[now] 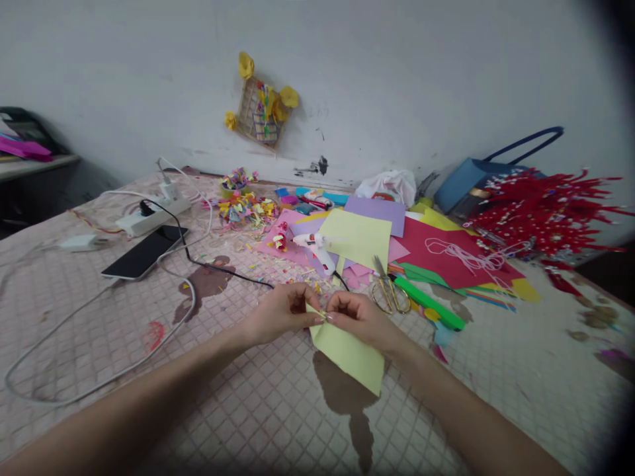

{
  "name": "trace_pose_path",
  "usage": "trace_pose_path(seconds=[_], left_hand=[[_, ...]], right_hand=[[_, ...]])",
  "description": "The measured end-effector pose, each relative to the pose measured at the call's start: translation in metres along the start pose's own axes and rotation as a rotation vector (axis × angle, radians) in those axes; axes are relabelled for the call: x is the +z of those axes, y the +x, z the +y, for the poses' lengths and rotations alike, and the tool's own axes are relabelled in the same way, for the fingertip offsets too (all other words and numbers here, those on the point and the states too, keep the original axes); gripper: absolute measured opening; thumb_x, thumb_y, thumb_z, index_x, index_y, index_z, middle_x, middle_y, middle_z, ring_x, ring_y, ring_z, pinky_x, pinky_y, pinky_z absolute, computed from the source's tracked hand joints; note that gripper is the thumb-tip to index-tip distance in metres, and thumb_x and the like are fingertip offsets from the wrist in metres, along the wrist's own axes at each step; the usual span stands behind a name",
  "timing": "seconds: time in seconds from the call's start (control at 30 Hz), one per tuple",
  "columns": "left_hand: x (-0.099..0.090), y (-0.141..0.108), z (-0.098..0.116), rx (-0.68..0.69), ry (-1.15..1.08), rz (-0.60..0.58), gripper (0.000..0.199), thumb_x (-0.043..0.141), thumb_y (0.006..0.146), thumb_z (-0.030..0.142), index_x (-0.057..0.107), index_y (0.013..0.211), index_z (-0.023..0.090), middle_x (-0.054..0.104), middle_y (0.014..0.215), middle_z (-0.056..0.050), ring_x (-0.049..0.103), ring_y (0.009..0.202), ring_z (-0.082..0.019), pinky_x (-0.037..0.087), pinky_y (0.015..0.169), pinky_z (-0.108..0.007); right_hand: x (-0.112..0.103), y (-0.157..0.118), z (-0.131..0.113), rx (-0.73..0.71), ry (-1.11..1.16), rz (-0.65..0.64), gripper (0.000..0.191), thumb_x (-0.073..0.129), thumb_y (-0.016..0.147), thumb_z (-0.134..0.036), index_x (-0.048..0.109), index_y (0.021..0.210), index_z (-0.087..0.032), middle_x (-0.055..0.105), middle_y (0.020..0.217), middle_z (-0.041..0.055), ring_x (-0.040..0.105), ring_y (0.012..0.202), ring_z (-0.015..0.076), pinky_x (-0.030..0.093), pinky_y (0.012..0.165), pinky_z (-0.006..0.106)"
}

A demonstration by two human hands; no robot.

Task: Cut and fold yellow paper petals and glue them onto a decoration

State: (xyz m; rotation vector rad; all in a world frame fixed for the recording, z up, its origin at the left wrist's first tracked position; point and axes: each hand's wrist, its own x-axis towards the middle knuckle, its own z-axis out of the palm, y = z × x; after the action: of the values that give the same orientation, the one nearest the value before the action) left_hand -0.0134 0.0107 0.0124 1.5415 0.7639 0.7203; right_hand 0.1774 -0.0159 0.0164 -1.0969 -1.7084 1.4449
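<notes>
A pale yellow sheet of paper is held up slightly tilted above the table, between my two hands. My left hand is closed, thumb and fingers pinching the sheet's upper left corner. Right beside it, my right hand pinches the same edge, the two thumbs almost touching. The paper looks creased or folded where the fingertips meet; the exact fold is hidden by them. Just beyond my hands lie a white glue gun and a pair of scissors with gold-coloured handles.
Coloured paper sheets, a green stick-like box and white string lie at the right. Paper scraps are heaped behind. At the left are a phone, a power strip and looping cables. Red tinsel-like decoration stands far right.
</notes>
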Motion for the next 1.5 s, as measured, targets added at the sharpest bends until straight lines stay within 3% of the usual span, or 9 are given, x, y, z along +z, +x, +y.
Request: trace_pose_path(seconds=[0.3,0.83,1.33,1.5], left_hand=[[0.0018,0.0,0.0019,-0.061,-0.233,0.004,0.035,0.077,0.059,0.029,0.052,0.078,0.012,0.056,0.064,0.002,0.053,0.057,-0.009,0.04,0.053,-0.021],[0.0001,0.0012,-0.0011,-0.044,-0.151,0.002,0.036,0.078,0.058,0.028,0.055,0.081,0.012,0.057,0.068,0.001,0.051,0.057,-0.007,0.038,0.051,-0.019],[-0.0005,0.001,-0.0029,-0.06,-0.106,0.013,0.039,0.078,0.056,0.03,0.054,0.082,0.013,0.057,0.069,0.001,0.05,0.055,-0.008,0.036,0.05,-0.019],[0.0001,-0.0007,-0.0017,-0.021,-0.007,0.018,0.039,0.078,0.057,0.031,0.056,0.083,0.013,0.058,0.07,0.0,0.049,0.055,-0.007,0.034,0.048,-0.019]], right_hand=[[0.0,-0.0029,-0.0021,0.011,0.011,-0.026,0.023,0.055,0.08,-0.036,0.05,0.07,-0.016,0.044,0.06,-0.0038,0.039,0.053,0.0078,0.028,0.047,0.019],[0.0008,-0.0015,0.0045,-0.005,-0.002,-0.056,0.02,0.055,0.081,-0.033,0.052,0.072,-0.016,0.043,0.059,-0.0044,0.038,0.051,0.007,0.027,0.046,0.018],[0.0041,-0.0033,0.0012,0.05,0.022,-0.03,0.027,0.051,0.084,-0.041,0.051,0.073,-0.016,0.043,0.059,-0.0044,0.039,0.05,0.0071,0.028,0.045,0.018],[0.0041,-0.0017,0.005,-0.029,-0.059,-0.064,0.026,0.055,0.082,-0.04,0.052,0.074,-0.016,0.042,0.061,-0.004,0.036,0.052,0.0078,0.026,0.046,0.02]])
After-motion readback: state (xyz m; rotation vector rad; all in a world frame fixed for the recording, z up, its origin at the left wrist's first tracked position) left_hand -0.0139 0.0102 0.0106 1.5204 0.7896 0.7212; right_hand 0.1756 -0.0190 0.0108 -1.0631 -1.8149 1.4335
